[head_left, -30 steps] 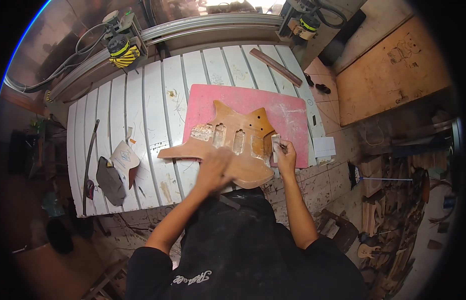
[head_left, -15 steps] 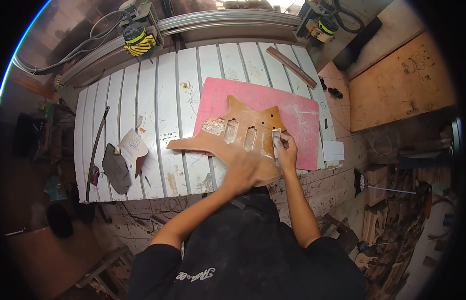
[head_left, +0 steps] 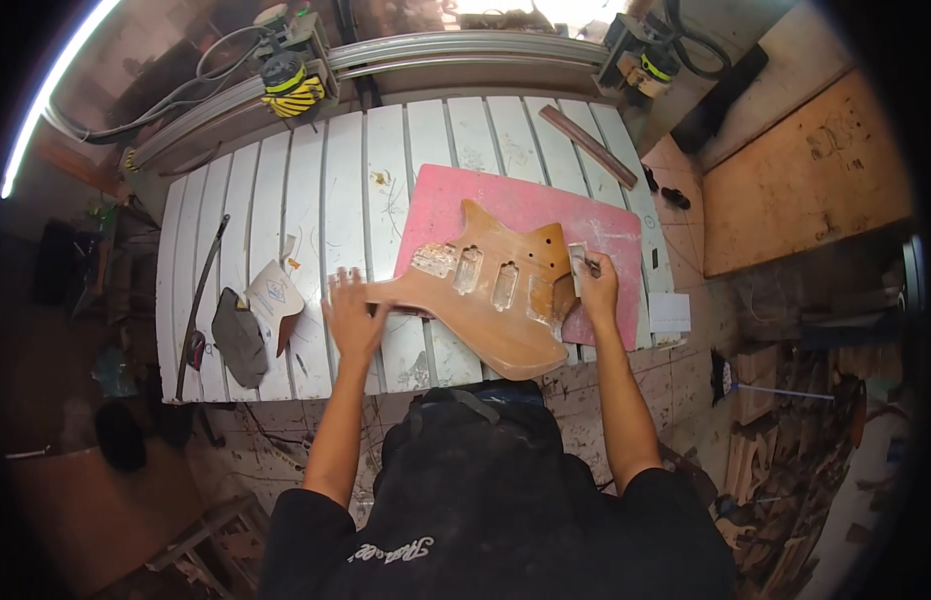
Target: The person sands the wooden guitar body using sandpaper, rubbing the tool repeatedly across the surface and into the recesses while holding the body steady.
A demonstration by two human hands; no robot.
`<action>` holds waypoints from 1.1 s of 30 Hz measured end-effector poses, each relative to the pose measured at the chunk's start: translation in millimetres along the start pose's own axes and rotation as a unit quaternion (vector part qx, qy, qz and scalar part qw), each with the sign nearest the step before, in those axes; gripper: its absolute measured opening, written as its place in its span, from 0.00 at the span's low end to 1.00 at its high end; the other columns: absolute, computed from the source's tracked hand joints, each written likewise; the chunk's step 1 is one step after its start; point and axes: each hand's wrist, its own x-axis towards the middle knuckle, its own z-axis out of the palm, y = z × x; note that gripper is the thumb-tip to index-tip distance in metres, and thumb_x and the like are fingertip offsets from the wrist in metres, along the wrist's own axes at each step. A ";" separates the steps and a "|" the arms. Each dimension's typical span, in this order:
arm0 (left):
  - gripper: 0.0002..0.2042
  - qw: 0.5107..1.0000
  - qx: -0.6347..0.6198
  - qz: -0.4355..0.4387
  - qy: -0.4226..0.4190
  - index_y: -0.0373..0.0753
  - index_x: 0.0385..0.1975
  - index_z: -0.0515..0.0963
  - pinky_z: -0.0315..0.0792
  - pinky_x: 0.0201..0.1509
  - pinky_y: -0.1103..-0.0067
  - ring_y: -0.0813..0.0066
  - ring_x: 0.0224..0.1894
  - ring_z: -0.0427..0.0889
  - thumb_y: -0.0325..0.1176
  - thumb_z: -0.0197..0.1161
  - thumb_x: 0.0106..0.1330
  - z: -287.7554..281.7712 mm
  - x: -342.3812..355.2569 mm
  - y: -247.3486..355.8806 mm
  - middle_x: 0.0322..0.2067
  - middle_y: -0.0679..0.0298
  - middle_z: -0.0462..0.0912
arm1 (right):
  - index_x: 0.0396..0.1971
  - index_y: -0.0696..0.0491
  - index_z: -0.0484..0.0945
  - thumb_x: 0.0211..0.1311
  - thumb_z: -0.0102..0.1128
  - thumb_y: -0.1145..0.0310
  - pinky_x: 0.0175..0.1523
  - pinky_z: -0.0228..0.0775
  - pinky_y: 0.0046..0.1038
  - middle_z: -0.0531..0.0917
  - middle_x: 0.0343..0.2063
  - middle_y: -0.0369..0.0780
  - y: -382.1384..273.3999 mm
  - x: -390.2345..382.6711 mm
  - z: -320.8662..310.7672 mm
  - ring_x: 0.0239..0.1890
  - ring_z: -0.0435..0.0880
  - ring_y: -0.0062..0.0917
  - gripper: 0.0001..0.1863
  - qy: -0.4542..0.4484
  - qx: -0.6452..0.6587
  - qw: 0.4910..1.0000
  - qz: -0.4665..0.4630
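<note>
An unfinished brown guitar body [head_left: 466,300] lies across a pink board [head_left: 606,220], with routed cavities facing up. My left hand [head_left: 353,318] is at the tip of its long left horn, fingers spread and slightly blurred; whether it touches the wood I cannot tell. At the body's right side my right hand [head_left: 600,287] pinches a small pale sanding block [head_left: 577,258]. The block stands upright by the inner curve of that edge.
The slatted white table [head_left: 326,190] also bears a sheet of sandpaper [head_left: 276,292], a grey cloth [head_left: 238,338], a thin dark rod [head_left: 203,300], a wooden strip [head_left: 588,146] and a white paper [head_left: 670,312]. A machine rail [head_left: 466,52] spans the back.
My left hand has swept left from the lower middle of the guitar body to its left horn. My right hand with the sanding block has shifted slightly right, toward the body's edge.
</note>
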 end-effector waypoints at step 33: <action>0.40 0.930 -0.322 -0.101 -0.143 0.40 0.81 0.61 0.68 0.76 0.59 0.44 0.78 0.65 0.51 0.65 0.72 44.1 145.9 134.0 0.79 0.37 0.59 | 0.49 0.55 0.83 0.61 0.71 0.67 0.61 0.76 0.44 0.84 0.47 0.52 -69.3 -148.4 3.3 0.55 0.83 0.51 0.17 -0.183 -0.235 0.953 0.049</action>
